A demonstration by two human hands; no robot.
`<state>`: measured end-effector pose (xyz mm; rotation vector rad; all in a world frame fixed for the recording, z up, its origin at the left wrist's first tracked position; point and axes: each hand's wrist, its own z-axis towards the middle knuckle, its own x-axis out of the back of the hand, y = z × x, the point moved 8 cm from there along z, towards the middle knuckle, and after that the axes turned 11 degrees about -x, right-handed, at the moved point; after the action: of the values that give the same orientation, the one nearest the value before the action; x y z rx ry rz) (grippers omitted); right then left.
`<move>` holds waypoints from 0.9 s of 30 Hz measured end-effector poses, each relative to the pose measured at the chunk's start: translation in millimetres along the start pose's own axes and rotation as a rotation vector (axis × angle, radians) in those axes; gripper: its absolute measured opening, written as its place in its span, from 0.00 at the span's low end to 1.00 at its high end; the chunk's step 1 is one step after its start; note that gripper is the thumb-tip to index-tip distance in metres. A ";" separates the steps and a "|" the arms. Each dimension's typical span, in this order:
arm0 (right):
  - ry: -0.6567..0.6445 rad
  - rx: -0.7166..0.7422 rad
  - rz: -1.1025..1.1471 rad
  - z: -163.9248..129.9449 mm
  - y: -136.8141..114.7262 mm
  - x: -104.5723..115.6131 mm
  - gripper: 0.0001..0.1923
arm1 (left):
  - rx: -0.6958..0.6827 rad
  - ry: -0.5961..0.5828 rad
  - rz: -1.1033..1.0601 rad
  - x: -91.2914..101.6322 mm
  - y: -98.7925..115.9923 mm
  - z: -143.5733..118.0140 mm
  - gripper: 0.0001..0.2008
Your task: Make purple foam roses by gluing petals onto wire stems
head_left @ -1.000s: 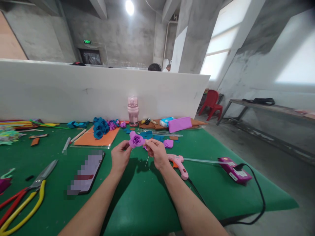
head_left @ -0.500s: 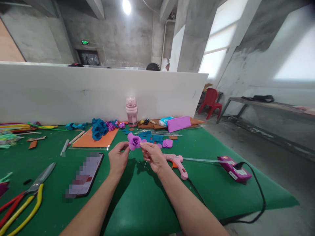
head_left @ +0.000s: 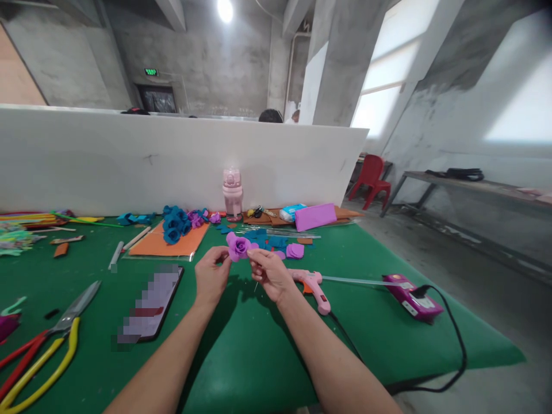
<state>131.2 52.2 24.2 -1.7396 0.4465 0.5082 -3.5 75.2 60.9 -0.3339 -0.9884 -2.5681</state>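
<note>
Between my hands, above the green table (head_left: 259, 351), is a purple craft rose (head_left: 238, 246) with curled petals around a spiral centre. My left hand (head_left: 213, 275) is closed at the flower's left underside, thumb and forefinger pinched together. My right hand (head_left: 269, 271) pinches the right edge of the rose, where a petal shows beside the fingertips. A thin wire end pokes out below the right fingers. Close to my right hand lies a pink hot glue gun (head_left: 314, 287) with a clear glue stick (head_left: 357, 280) in its back. Loose purple petals (head_left: 295, 250) lie just beyond.
A phone (head_left: 157, 305) and red-and-yellow-handled scissors (head_left: 64, 325) lie at left. Blue roses (head_left: 175, 224) rest on an orange sheet (head_left: 159, 248). A pink bottle (head_left: 233, 195) stands by the white partition (head_left: 181, 155). A purple power strip (head_left: 411, 298) with a black cable sits at right.
The rose has turned slightly in my fingers, and my left fingers have shifted a little at its side. The whole view has moved slightly.
</note>
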 end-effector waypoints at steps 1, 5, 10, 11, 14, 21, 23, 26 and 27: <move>0.007 0.000 -0.015 0.2 -0.2 0.2 0.14 | 0.003 0.003 0.002 -0.2 -1.5 -0.4 0.07; 0.108 0.040 -0.067 1.2 -7.4 8.5 0.16 | 0.093 0.034 -0.030 -0.7 -14.4 -1.9 0.08; 0.220 0.209 -0.068 -3.0 -29.3 22.1 0.16 | 0.262 0.058 -0.309 -10.3 -25.1 -3.2 0.09; 0.225 0.230 -0.071 -3.9 -32.2 23.3 0.15 | 0.281 0.063 -0.352 -11.6 -24.2 -3.3 0.09; 0.227 0.245 -0.095 -4.5 -35.0 24.2 0.15 | 0.305 0.062 -0.425 -13.6 -19.0 -3.3 0.09; 0.195 0.199 -0.204 -0.5 -27.3 17.9 0.16 | 0.184 0.029 -0.357 -10.9 -10.5 -0.7 0.08; 0.155 0.149 -0.205 0.2 -23.8 14.4 0.18 | 0.141 0.031 -0.318 -9.1 -8.7 0.2 0.08; 0.042 0.056 -0.190 -1.1 -18.0 5.1 0.18 | 0.112 0.041 -0.287 -7.4 -8.3 0.6 0.07; -0.003 0.034 -0.179 -2.3 -16.5 1.3 0.17 | 0.112 0.042 -0.280 -7.3 -8.9 0.3 0.07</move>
<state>141.6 53.5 37.2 -1.7265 0.2917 0.3728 -0.6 83.4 53.4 -0.1165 -1.2340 -2.7371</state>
